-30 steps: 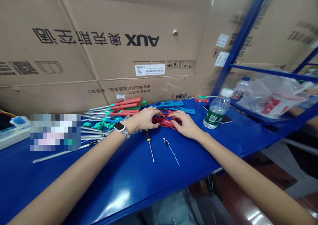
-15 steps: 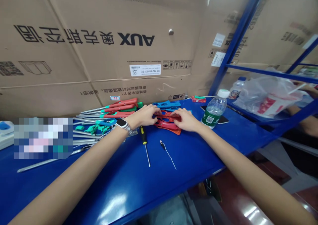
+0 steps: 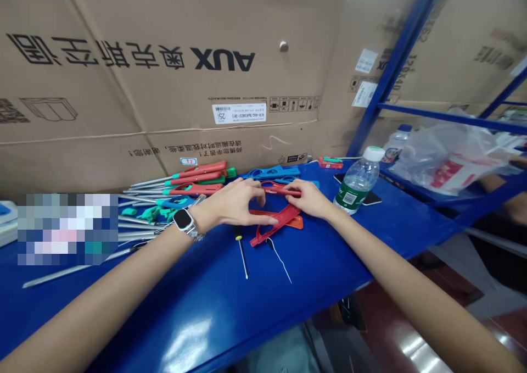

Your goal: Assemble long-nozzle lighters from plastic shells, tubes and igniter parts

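My left hand [image 3: 236,202] has its fingers and thumb spread apart, the thumb at a red plastic handle shell [image 3: 284,220] lying slantwise. Whether the thumb presses on it I cannot tell. Beneath that shell shows an orange shell [image 3: 297,222]. My right hand [image 3: 308,198] is closed on the end of another red handle shell [image 3: 279,190], just behind. Blue handle shells [image 3: 280,172] lie at the back by the carton. Below my left hand are a screwdriver [image 3: 242,252], its handle mostly covered, and a small black part with a white wire [image 3: 280,260].
Long-necked lighters with red handles [image 3: 201,172] and metal tubes are heaped at the left. A water bottle [image 3: 357,181] stands right of my right hand, beside a phone [image 3: 371,198]. A large carton [image 3: 164,104] backs the blue table [image 3: 230,307]; a blue frame post [image 3: 391,71] rises at right.
One red shell has come forward and now lies slanted towards me. My left hand has moved left, its fingers spreading. My right hand has closed on a red shell behind.
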Motion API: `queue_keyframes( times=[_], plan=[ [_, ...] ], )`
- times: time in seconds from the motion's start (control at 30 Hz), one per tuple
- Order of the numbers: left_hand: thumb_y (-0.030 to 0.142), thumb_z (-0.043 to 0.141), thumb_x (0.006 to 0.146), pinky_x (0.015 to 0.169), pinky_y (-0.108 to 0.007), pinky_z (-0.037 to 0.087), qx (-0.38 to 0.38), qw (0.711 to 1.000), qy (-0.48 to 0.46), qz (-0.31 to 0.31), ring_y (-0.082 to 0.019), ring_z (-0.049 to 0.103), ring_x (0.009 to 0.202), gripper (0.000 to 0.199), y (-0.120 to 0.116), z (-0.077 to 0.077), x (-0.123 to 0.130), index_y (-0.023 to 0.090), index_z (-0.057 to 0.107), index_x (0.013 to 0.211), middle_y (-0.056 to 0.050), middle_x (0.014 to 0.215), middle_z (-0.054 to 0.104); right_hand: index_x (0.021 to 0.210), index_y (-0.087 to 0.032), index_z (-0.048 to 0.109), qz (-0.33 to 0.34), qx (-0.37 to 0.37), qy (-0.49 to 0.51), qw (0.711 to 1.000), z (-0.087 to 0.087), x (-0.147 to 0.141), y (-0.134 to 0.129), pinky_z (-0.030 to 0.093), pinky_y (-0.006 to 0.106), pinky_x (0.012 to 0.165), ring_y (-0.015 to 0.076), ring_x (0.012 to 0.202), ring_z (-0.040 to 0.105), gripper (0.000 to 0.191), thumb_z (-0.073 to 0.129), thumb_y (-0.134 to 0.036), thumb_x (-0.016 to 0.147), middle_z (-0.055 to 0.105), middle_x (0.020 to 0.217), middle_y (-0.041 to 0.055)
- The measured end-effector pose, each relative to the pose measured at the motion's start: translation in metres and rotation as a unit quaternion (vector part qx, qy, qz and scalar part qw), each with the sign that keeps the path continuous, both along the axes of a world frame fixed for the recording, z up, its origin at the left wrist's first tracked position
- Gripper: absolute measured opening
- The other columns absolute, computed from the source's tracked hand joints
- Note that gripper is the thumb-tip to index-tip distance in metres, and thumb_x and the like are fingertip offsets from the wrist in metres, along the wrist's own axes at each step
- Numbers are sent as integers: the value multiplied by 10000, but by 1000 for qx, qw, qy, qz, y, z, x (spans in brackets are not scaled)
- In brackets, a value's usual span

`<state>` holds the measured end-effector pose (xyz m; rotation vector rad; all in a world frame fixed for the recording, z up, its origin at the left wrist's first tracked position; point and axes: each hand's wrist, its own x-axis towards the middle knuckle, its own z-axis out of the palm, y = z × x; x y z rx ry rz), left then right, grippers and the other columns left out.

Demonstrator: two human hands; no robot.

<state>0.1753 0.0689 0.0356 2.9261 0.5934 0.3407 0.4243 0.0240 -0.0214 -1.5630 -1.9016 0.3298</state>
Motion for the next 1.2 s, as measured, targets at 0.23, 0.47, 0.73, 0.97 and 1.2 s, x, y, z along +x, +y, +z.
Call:
queue_keyframes(
  times=[0.23,0.47,0.73,0.97,1.2],
  plan=[
    [641,774,779,851,-378,433,29,996,84,0,-236,648,830,452,-24,-1,6,196,694,797,-40,905,718,1167,-222,631,8,67,-5,998,8,-14,-26,484,349,776,218,836,670,200,526,-274,1006,731,1005,52],
    [324,755,829,782,-330,461,-11,997,79,18,-225,663,865,125,-19,-9,2,206,744,865,-47,989,718,1301,-212,557,9,64,-141,988,7,-36,-47,498,456,943,312,1160,641,293,458,-230,1025,692,1277,135],
    [206,721,850,955,-420,476,71,997,0,18,-279,617,1057,52,-21,-8,-11,177,703,890,-97,1160,634,1316,-210,523,11,106,-61,992,4,-42,-38,547,440,929,286,1137,683,323,430,-206,1006,671,1292,137],
    [250,706,928,832,-344,533,-48,995,-80,33,-219,669,958,91,-42,1,-77,180,649,937,-73,1102,664,1278,-209,532,83,125,-18,989,20,-93,-41,541,407,894,263,1040,710,275,453,-226,1015,712,1193,117],
    [264,724,904,875,-383,535,-115,979,-113,127,-231,664,989,156,-80,-28,-158,203,617,1000,-59,1066,696,1222,-221,595,189,95,-67,975,16,-155,-32,506,417,950,265,1110,679,246,481,-373,1065,711,1235,104]
  ],
)
